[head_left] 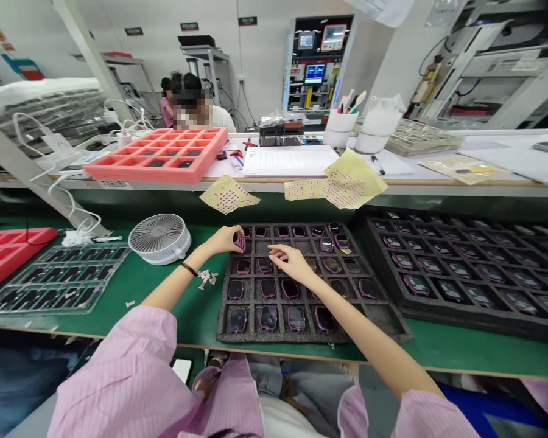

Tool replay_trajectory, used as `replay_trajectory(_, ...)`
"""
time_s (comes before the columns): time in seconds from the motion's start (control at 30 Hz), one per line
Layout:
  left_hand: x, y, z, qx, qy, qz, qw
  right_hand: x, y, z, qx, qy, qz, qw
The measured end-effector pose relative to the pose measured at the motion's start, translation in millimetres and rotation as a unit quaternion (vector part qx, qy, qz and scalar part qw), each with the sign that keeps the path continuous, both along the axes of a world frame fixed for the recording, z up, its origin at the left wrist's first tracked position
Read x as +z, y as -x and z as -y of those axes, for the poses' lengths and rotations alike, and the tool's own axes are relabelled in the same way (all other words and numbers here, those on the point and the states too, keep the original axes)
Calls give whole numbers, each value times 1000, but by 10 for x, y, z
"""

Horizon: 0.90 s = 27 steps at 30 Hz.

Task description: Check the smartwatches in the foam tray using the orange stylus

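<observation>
My left hand is closed on a purple-framed watch, tilted on edge at the upper left of the dark foam tray. Over the middle of that tray hovers my right hand, its fingers loosely bent and apart, with nothing visible in them. Square compartments around both hands contain several more watches with dark screens and purple frames. My right forearm hides part of the tray's right side.
A second foam tray of watches lies to the right. On the left are a white fan, small paper scraps and a clear plastic tray. Above, a shelf carries a red foam tray; yellow sticker sheets hang from its edge.
</observation>
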<state>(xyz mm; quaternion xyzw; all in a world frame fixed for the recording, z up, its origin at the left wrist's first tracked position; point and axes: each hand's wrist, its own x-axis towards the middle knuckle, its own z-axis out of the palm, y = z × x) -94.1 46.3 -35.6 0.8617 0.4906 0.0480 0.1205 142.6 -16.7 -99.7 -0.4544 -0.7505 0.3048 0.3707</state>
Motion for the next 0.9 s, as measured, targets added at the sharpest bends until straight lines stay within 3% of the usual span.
replay_trajectory(0.13,82,-159,506,15,-45,111,993,-32,317,18,45,105,-124,986)
replay_trajectory(0.2,29,-311,768,12,-65,129,989,-47,477,71,63,162,-187,967)
replay_trajectory(0.33,-136,-454,1077,39,-72,113,990,-75,711,213,33,179,-200,963)
replay_trajectory(0.43,-159,-232,1111,2,-30,171,985,-77,774,273,48,269,-244,931)
replay_trajectory(0.5,-142,52,1078,-10,-12,210,978,-70,758,270,71,345,-317,880)
replay_trajectory(0.6,-192,498,1009,86,1,167,982,-61,680,225,104,426,-423,793)
replay_trajectory(0.67,-303,701,975,142,33,119,982,-60,630,198,113,455,-459,754)
replay_trajectory(0.8,-549,812,936,179,41,113,977,-52,589,187,121,492,-497,705)
replay_trajectory(0.9,-613,780,891,175,52,135,974,-31,583,194,121,503,-510,687)
